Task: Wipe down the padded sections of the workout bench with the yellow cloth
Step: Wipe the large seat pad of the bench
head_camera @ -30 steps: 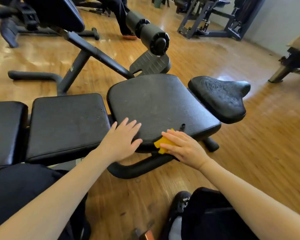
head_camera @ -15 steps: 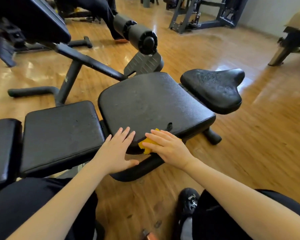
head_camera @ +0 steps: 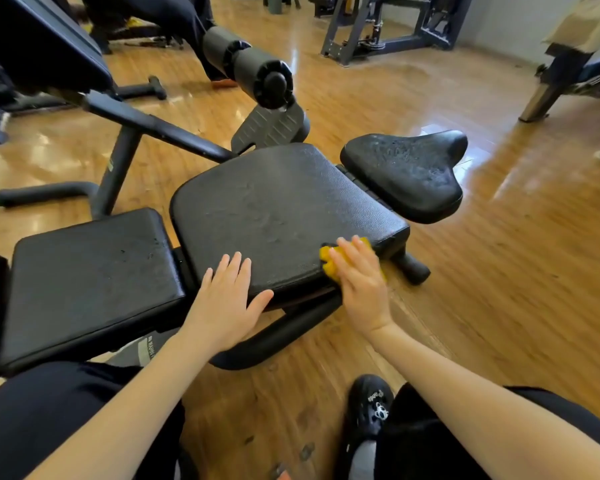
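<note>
We see a black workout bench on a glossy wooden floor, its middle pad grained and scuffed, a smaller pad to its left and a saddle-shaped pad to its right. The left hand lies flat with straight, spread fingers on the middle pad's near edge. The right hand presses a crumpled yellow cloth against that pad's near right corner, fingers extended over it.
</note>
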{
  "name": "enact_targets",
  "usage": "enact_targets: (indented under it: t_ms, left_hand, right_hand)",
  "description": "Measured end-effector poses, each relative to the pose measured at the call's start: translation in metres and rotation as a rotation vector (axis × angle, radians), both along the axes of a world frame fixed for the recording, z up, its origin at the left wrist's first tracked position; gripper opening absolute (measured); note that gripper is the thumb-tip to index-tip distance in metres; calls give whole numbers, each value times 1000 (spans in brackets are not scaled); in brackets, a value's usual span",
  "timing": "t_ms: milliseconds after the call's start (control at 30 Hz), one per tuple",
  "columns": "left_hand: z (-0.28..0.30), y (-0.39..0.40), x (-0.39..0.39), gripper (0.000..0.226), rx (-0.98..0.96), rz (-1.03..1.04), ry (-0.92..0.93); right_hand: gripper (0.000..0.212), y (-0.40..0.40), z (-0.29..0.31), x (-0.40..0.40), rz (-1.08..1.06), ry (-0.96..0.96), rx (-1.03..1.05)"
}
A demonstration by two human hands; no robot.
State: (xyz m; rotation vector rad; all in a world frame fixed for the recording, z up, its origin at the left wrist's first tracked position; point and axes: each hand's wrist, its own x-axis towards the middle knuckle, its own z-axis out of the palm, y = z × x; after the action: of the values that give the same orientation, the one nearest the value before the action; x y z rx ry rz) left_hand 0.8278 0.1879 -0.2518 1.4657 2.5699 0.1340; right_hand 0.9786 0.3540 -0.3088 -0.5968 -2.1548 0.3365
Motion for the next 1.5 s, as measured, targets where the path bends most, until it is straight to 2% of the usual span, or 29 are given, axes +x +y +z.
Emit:
enact_targets:
  t_ms: [100,233,333,400,500,633,700,800,933,1067,1200,1367,1500]
  left_hand:
    - [1,12,5,67,29,49,-46]
    - [-1,30,14,62,85,116,-63]
    - [0,40,18,61,106,166,-114]
    - [1,46,17,64,63,127,-119]
    - [6,56,10,72,-79,-56,-54]
    - [8,79,3,69,-40,-119,-104]
    - [3,91,4,67,20,-104,-68]
    - [-3,97,5,66,46,-95,-11]
    - [-2,96,6,65,43,-93,-5]
    - [0,96,7,64,51,-94,-9]
    - [2,96,3,64,41,-101,-44]
    - [-2,96,3,64,76,-104,-19]
    - [-4,94,5,64,87,-103,-12]
  right_hand:
    - [30,-18,-3,-8,160,-89,200]
    - [34,10,0,0,206,-256,517]
    - [39,31,-4,10,156,-306,550]
    - [36,40,-8,15,123,-290,489]
    - [37,68,-7,30,32,-261,299]
    - [37,86,5,35,-125,62,-301]
    - [36,80,7,25,-178,186,-465]
    - [36,54,3,12,-174,174,-459]
    - [33,19,0,9,-28,81,-233]
    - [34,34,3,17,17,-11,-171]
    - [39,68,4,17,-105,77,-378]
    - [31,94,21,11,-253,430,-808]
    - [37,52,23,-5,-359,476,-845]
